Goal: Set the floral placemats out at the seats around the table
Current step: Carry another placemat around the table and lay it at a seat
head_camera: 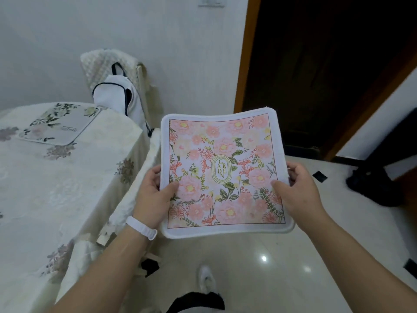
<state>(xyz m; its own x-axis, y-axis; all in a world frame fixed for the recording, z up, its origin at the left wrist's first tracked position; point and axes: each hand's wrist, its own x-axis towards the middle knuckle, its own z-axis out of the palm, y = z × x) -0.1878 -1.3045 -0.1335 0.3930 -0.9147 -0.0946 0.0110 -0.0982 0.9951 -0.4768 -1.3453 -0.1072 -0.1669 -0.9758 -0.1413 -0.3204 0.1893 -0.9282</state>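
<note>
Two hands are gripping one pink floral placemat (pixel 224 172) in the head view, and you are holding it flat and face-up in the air over the glossy floor (pixel 259 256), to the right of the table (pixel 56 188). Your left hand (pixel 153 195) is pinching the mat's left edge, thumb lying on top of the printed flowers and fingers curled underneath. Your right hand (pixel 295 188) is doing the same on the right edge, thumb on top, fingers wrapping the rim from below. The mat is sagging slightly between the two grips, and its oval "GARDEN" label is facing you. A white wristband (pixel 142 227) is sitting on your left wrist.

A second placemat (pixel 61 125), with darker green and grey flowers, is lying flat on the tablecloth near the table's far corner. Just beyond that corner a chair (pixel 117 71) is standing with a white bag (pixel 117 96) on it. Your white shoe (pixel 206 279) is showing below the mat.
</note>
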